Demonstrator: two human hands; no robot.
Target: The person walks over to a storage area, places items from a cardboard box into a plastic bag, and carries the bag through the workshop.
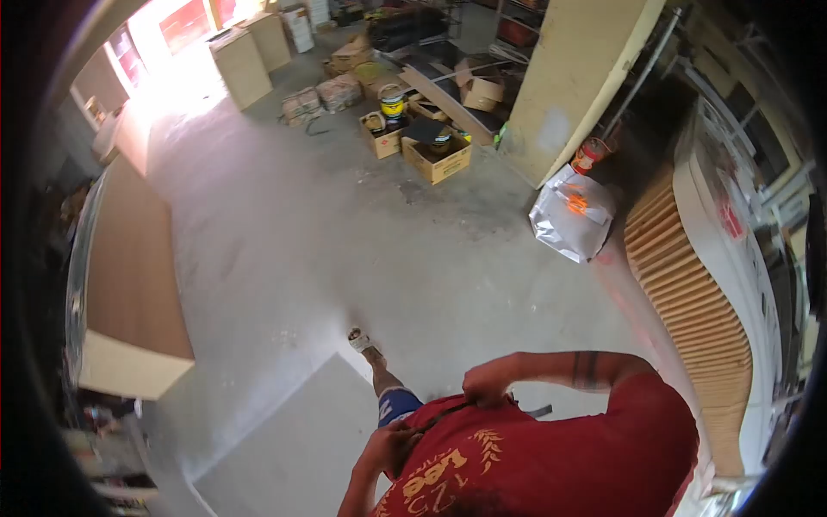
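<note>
My left hand [388,449] is closed on one part of a thin dark strap [444,417] at the front of my red shirt [551,448]. Across from it, my right hand [488,381] has its fingers curled round the strap's other part, near the shirt's hem. A short dark end [541,412] sticks out beyond my right hand. Blue shorts [396,405] and one foot in a light sandal [359,339] show below the shirt. Fingertips of both hands are partly hidden.
Cardboard boxes [438,164] with tins stand on the grey floor [284,233] ahead, beside a pillar [568,86]. At the right are a silver sheet [573,214] and a slatted curved counter [689,284]. A wooden cabinet [133,258] stands at the left.
</note>
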